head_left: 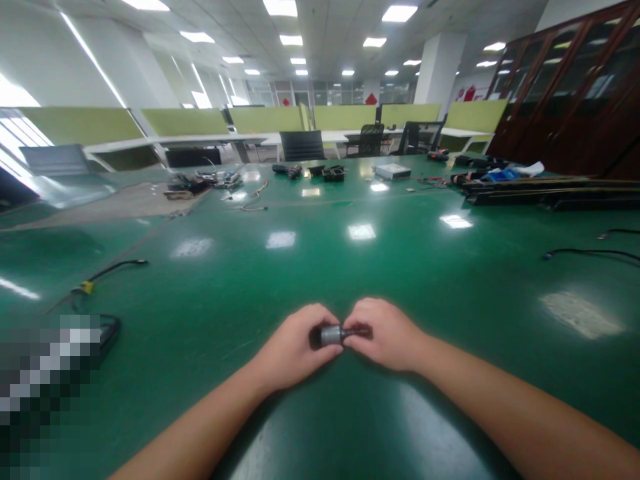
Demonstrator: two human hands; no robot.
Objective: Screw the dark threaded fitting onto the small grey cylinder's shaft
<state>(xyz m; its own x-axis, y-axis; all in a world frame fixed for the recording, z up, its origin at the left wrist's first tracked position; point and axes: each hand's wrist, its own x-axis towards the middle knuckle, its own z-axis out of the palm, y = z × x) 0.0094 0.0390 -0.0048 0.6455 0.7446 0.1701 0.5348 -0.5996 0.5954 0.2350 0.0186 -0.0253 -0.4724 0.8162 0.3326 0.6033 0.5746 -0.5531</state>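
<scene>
Low over the green table, a small grey cylindrical part (331, 335) with a dark end and a thin dark shaft lies level between my hands. Its exact kind is too small and blurred to make out. My left hand (299, 343) grips the thick grey body between thumb and fingers, covering its left end. On the other side, my right hand (383, 335) pinches the thin dark shaft (356, 331) close to where it leaves the body. The fingertips of both hands nearly meet in the middle.
The glossy green table (300, 273) stretches far ahead. A dark cable (117, 268) lies left, above a blurred-out device (50, 367). Tangled parts (205, 181), a power drill (287, 171) and a silver box (393, 171) sit farther back. Long dark strips (540, 192) are stacked right.
</scene>
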